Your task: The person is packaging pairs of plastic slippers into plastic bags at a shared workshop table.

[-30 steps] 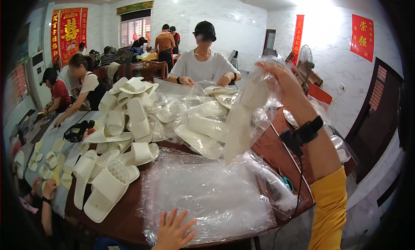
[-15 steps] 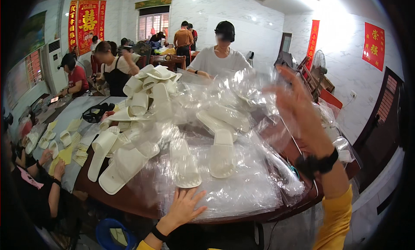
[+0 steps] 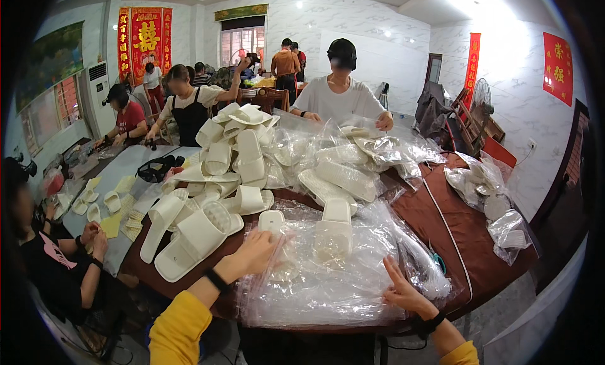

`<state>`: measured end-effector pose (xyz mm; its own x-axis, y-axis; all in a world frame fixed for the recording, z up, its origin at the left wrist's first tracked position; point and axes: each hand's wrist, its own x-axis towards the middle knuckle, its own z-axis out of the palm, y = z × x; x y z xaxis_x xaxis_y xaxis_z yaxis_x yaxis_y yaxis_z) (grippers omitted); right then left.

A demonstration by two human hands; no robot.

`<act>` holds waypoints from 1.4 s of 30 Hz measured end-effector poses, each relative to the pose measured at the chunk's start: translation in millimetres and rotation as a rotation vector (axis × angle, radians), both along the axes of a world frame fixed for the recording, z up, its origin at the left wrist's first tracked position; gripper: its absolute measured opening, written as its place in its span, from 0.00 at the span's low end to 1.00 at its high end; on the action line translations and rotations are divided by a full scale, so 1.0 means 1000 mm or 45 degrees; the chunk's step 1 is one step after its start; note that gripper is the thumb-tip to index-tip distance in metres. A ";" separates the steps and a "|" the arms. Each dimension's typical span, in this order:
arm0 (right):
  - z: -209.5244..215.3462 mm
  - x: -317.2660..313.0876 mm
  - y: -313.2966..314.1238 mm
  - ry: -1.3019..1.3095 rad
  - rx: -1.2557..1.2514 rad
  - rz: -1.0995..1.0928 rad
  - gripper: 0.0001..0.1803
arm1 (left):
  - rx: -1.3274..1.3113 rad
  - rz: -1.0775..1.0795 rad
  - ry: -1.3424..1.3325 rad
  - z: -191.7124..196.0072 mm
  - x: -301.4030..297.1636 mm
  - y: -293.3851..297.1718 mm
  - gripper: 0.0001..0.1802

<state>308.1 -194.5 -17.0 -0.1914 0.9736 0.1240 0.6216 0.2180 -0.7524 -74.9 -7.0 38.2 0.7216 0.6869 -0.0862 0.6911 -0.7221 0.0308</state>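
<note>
My left hand (image 3: 255,251) is closed at the side of a cream slipper (image 3: 272,221), whose lower part shows through clear plastic. Its thumb is hidden. Beside it, a second slipper (image 3: 334,229) lies sole-down on a flat stack of clear plastic bags (image 3: 328,305). Over the right side of the stack, my right hand (image 3: 406,292) has its index and middle fingers stretched out, with nothing visible in it. A larger pair of slippers (image 3: 192,242) rests left of my left hand. Behind them rises a heap of loose slippers (image 3: 220,154).
Bagged slippers (image 3: 356,166) lie mid-table, more bagged ones (image 3: 498,207) at the right edge. A white cord (image 3: 449,229) crosses the brown tabletop (image 3: 435,188). A person in white (image 3: 340,103) works opposite; another person (image 3: 66,258) handles slippers at the left. A grey table (image 3: 120,169) adjoins.
My right hand has come down from high on the right to the bag stack. My left hand has moved up and left, from flat at a slipper's end to the slipper's side.
</note>
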 end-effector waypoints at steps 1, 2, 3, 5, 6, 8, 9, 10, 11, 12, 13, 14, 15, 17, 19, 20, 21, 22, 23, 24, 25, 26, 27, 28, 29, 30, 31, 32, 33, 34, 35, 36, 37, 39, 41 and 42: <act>-0.006 0.002 0.004 -0.044 0.054 0.027 0.52 | 0.009 0.016 0.004 0.000 0.003 0.013 0.47; -0.007 0.002 0.004 -0.040 0.062 0.043 0.52 | -0.245 -0.046 -0.142 -0.001 0.007 0.027 0.52; -0.006 -0.003 0.001 0.265 -0.071 -0.032 0.52 | -0.505 -0.109 -0.288 -0.003 0.009 0.039 0.57; 0.002 -0.008 -0.010 0.710 -0.220 -0.137 0.55 | -0.612 -0.213 -0.544 -0.006 0.021 0.056 0.58; -0.003 -0.004 -0.011 0.718 -0.221 -0.145 0.55 | -0.713 -0.318 -0.800 -0.002 0.027 0.059 0.60; -0.017 0.009 -0.009 1.165 -0.035 -0.283 0.56 | -0.769 -0.298 -0.782 0.009 0.041 0.067 0.57; -0.020 0.015 -0.004 1.360 -0.117 -0.289 0.56 | -0.895 -0.143 -0.801 0.013 0.046 0.069 0.55; -0.022 0.016 -0.002 1.370 -0.128 -0.284 0.56 | -1.018 0.016 -0.819 0.013 0.051 0.070 0.53; -0.023 0.015 -0.001 1.446 -0.131 -0.335 0.56 | -0.961 0.023 -0.819 0.005 0.054 0.073 0.48; -0.021 0.014 0.003 1.512 -0.133 -0.378 0.56 | -0.955 0.040 -0.825 -0.008 0.060 0.080 0.48; -0.024 0.014 0.005 1.510 -0.151 -0.270 0.55 | -0.769 -0.052 -0.782 -0.020 0.068 0.088 0.45; -0.023 0.011 0.006 1.508 -0.165 -0.250 0.55 | -0.586 -0.142 -0.733 -0.027 0.076 0.092 0.41; -0.021 0.010 0.003 1.534 -0.189 -0.286 0.55 | -0.589 -0.117 -0.609 -0.018 0.087 0.083 0.35; -0.025 0.008 0.000 1.504 -0.114 -0.300 0.55 | -0.623 -0.104 -0.621 -0.012 0.104 0.070 0.25; -0.035 0.014 -0.005 1.343 -0.049 -0.349 0.56 | -0.640 -0.100 -0.732 -0.006 0.114 0.062 0.21; -0.032 0.012 -0.009 1.276 -0.039 -0.417 0.58 | -0.639 -0.082 -0.709 0.002 0.119 0.055 0.20; -0.025 0.005 -0.008 1.284 -0.065 -0.358 0.58 | -0.523 -0.089 -0.789 -0.021 0.112 0.070 0.20; -0.020 0.003 -0.011 1.201 -0.145 -0.402 0.58 | -0.522 -0.074 -0.780 -0.010 0.104 0.064 0.20; -0.019 0.003 -0.010 1.119 -0.223 -0.447 0.58 | -0.387 0.012 -0.790 0.003 0.097 0.059 0.20; -0.023 0.004 -0.007 1.138 -0.229 -0.448 0.58 | -0.252 0.086 -0.791 0.014 0.089 0.053 0.19; -0.029 0.006 -0.002 1.088 -0.177 -0.444 0.58 | -0.028 -0.007 -0.895 0.019 0.069 0.063 0.21; -0.033 0.004 0.001 1.038 -0.126 -0.444 0.58 | -0.328 0.241 -1.089 0.023 0.050 0.070 0.23; -0.021 -0.007 0.005 0.978 -0.087 -0.421 0.57 | -0.272 0.397 -1.173 0.039 0.023 0.066 0.20; -0.024 -0.008 0.011 0.999 -0.100 -0.433 0.57 | -0.312 0.410 -1.402 0.040 -0.005 0.078 0.19; -0.016 -0.001 -0.002 0.794 0.015 -0.450 0.57 | -0.017 0.465 -1.304 0.066 -0.022 0.077 0.19; -0.017 0.005 -0.001 0.583 0.080 -0.464 0.56 | 0.072 0.549 -1.372 0.078 -0.040 0.080 0.21; -0.018 0.005 0.002 0.621 0.010 -0.464 0.55 | 0.342 0.680 -1.254 0.075 -0.070 0.097 0.21; -0.019 0.008 0.003 0.615 0.007 -0.496 0.55 | 0.451 0.781 -1.204 0.076 -0.084 0.102 0.21; -0.017 0.004 0.006 0.627 -0.005 -0.458 0.55 | 0.628 0.792 -1.167 0.073 -0.112 0.106 0.21; -0.016 0.003 0.006 0.629 -0.017 -0.439 0.55 | 0.668 0.912 -0.975 0.066 -0.130 0.110 0.21; -0.017 0.002 0.007 0.622 -0.015 -0.462 0.55 | 0.464 1.026 -0.744 0.058 -0.143 0.112 0.20; -0.017 -0.003 0.011 0.503 0.086 -0.459 0.56 | 0.465 0.947 -0.832 0.032 -0.172 0.116 0.20; -0.015 -0.008 0.014 0.389 0.184 -0.442 0.57 | 0.474 0.879 -0.910 0.011 -0.202 0.117 0.20; -0.003 -0.010 0.009 0.296 0.260 -0.421 0.58 | 0.573 1.002 -0.953 0.003 -0.211 0.117 0.17; 0.017 -0.015 0.001 0.177 0.312 -0.372 0.60 | 1.001 1.038 -1.015 0.008 -0.196 0.107 0.15; 0.030 -0.013 -0.004 0.157 0.296 -0.422 0.60 | 1.118 0.934 -1.003 0.020 -0.165 0.092 0.15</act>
<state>295.5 -198.6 12.6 0.1573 0.9234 0.3502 0.5952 0.1944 -0.7798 -239.6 85.3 58.5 -0.1677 0.5424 0.8232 0.9295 -0.1912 0.3154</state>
